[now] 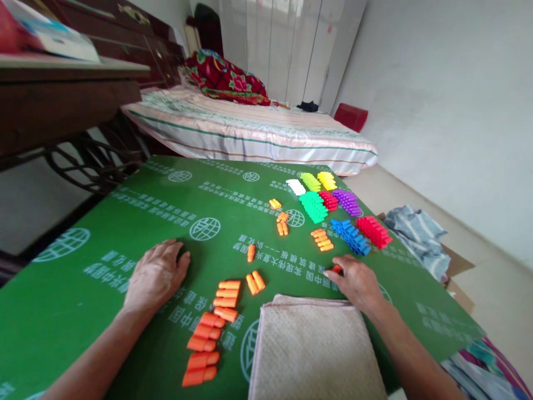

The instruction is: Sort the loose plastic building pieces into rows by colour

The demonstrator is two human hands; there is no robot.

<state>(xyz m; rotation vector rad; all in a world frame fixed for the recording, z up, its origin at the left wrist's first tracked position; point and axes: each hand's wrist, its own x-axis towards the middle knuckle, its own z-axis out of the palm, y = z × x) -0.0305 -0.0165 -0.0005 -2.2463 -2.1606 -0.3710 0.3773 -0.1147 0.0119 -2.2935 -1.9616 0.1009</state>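
Observation:
My right hand [357, 282] has its thumb and fingers closed on a small orange plastic cap [336, 269], just above the green board and beyond the folded cloth. My left hand [156, 273] rests palm down on the board, fingers relaxed and holding nothing. Between my hands lie loose orange caps, round-tipped and tube-shaped: a near row [205, 332], a group of three [227, 293], a pair [255, 283] and a single one [251, 253]. Farther off are more orange caps [322, 240] and a few yellow-orange ones [275, 204].
Sorted stacks of green [314, 206], blue [350, 237], red [373, 232], purple [347, 203], yellow [327, 180] and white [295, 187] caps stand at the far right. A folded cloth [316, 350] lies at the near edge of the green board [125, 222]. Behind is a bed [250, 130].

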